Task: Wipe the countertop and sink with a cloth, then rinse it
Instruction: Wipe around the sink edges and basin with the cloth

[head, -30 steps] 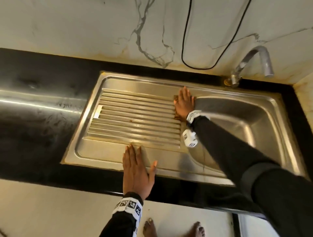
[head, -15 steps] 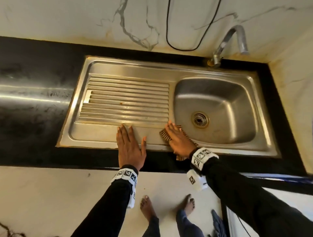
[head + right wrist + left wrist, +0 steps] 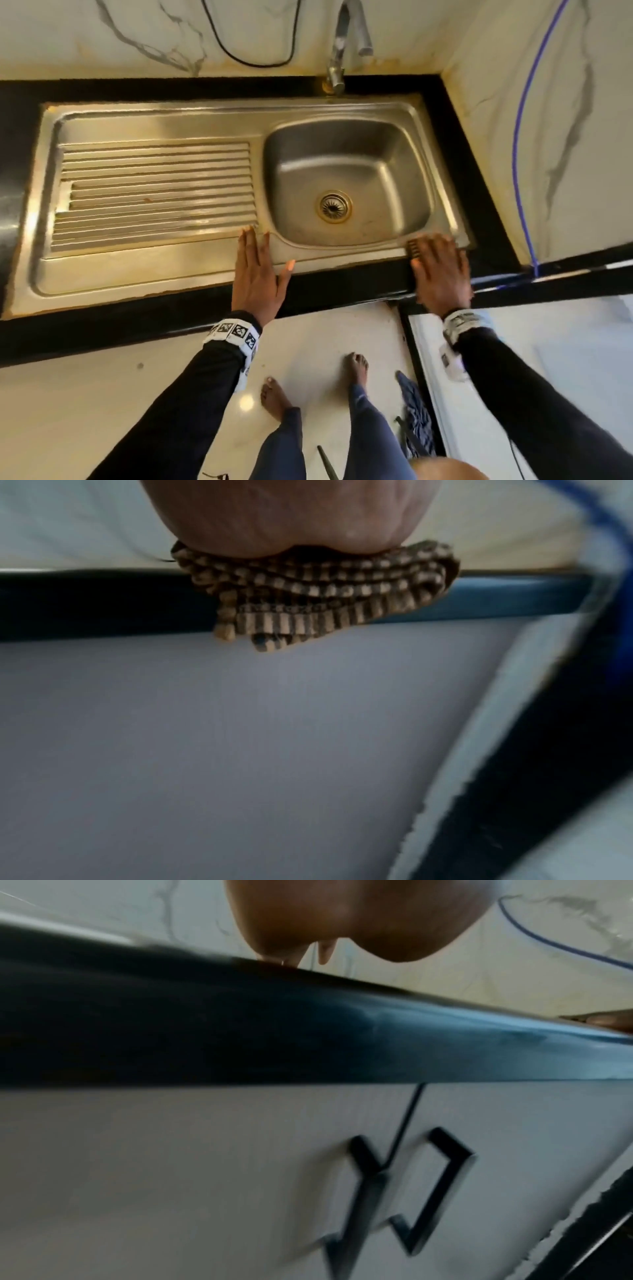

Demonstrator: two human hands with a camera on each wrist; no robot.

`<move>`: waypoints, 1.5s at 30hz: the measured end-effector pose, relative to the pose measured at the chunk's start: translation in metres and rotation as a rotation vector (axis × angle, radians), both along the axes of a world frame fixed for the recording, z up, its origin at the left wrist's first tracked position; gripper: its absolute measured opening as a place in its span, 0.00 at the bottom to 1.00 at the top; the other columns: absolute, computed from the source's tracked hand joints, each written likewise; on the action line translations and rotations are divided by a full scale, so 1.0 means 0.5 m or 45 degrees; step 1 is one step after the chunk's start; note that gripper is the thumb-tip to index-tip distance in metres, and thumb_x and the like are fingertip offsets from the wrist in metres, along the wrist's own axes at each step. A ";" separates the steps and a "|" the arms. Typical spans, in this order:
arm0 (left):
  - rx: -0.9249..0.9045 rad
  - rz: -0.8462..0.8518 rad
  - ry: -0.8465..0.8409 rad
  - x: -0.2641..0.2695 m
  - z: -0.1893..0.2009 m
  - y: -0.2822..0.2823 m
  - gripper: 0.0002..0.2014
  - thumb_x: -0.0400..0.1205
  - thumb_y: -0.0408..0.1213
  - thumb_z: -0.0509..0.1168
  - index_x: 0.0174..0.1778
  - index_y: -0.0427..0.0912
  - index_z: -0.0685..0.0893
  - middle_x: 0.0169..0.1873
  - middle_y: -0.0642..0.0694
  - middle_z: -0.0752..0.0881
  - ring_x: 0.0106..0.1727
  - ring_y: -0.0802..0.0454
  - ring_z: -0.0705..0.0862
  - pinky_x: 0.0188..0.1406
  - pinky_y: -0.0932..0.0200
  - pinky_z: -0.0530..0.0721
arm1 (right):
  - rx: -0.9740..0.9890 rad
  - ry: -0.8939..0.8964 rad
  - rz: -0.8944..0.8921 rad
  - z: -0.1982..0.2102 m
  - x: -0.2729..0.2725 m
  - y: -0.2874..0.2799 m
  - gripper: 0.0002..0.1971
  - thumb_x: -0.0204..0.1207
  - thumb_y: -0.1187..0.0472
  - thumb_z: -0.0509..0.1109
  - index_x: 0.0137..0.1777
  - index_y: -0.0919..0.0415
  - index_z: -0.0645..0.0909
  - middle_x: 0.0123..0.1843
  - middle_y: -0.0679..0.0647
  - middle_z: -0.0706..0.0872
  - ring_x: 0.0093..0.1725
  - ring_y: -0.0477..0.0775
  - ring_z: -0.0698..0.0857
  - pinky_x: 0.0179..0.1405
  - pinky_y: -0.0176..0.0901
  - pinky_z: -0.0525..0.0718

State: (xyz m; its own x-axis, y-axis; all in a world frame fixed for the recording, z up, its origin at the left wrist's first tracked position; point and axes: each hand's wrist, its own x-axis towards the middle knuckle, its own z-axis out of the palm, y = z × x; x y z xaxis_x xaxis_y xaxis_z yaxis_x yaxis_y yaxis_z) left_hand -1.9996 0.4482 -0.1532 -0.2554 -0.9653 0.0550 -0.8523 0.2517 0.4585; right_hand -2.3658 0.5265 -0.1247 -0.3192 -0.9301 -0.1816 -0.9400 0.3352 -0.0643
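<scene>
marbled white wall (image 3: pixel 102 34), pale floor (image 3: pixel 85 411)

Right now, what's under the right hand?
The striped brown cloth, pressed flat by the right hand on the sink rim's front right corner. Its folded edge hangs over the black countertop front. How far it reaches under the palm is hidden.

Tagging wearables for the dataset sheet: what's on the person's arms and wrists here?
Both arms wear long black sleeves. The left wrist band is white with square black-and-white coded markers. The right wrist band looks the same but blurred, with a small white marked block hanging below it. The left hand and right hand are bare, ungloved.
</scene>
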 end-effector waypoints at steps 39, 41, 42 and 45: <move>0.242 0.290 0.349 -0.182 0.004 -0.039 0.37 0.87 0.61 0.48 0.86 0.39 0.63 0.88 0.37 0.61 0.90 0.44 0.55 0.89 0.44 0.56 | -0.196 -1.146 0.160 0.013 0.255 -0.149 0.19 0.88 0.60 0.56 0.76 0.57 0.77 0.76 0.55 0.81 0.73 0.50 0.80 0.78 0.45 0.74; 0.343 0.335 0.422 -0.173 0.026 -0.069 0.37 0.87 0.63 0.46 0.86 0.40 0.65 0.86 0.37 0.65 0.89 0.44 0.59 0.89 0.49 0.56 | -0.147 -1.838 -0.447 0.047 0.265 -0.219 0.13 0.90 0.60 0.59 0.67 0.58 0.83 0.62 0.62 0.88 0.51 0.54 0.88 0.51 0.46 0.89; 0.380 0.329 0.434 -0.165 0.033 -0.094 0.37 0.87 0.62 0.47 0.86 0.40 0.66 0.85 0.37 0.67 0.88 0.43 0.61 0.89 0.50 0.56 | -0.138 -2.130 -0.693 0.060 0.269 -0.256 0.14 0.89 0.58 0.61 0.67 0.60 0.83 0.59 0.65 0.89 0.44 0.57 0.88 0.42 0.47 0.89; 0.431 0.210 0.473 -0.161 0.062 -0.178 0.36 0.86 0.64 0.49 0.81 0.41 0.75 0.79 0.39 0.77 0.83 0.43 0.71 0.85 0.49 0.66 | -0.170 -2.727 -1.125 0.102 0.259 -0.332 0.22 0.81 0.53 0.63 0.64 0.67 0.87 0.60 0.68 0.89 0.51 0.65 0.91 0.54 0.59 0.88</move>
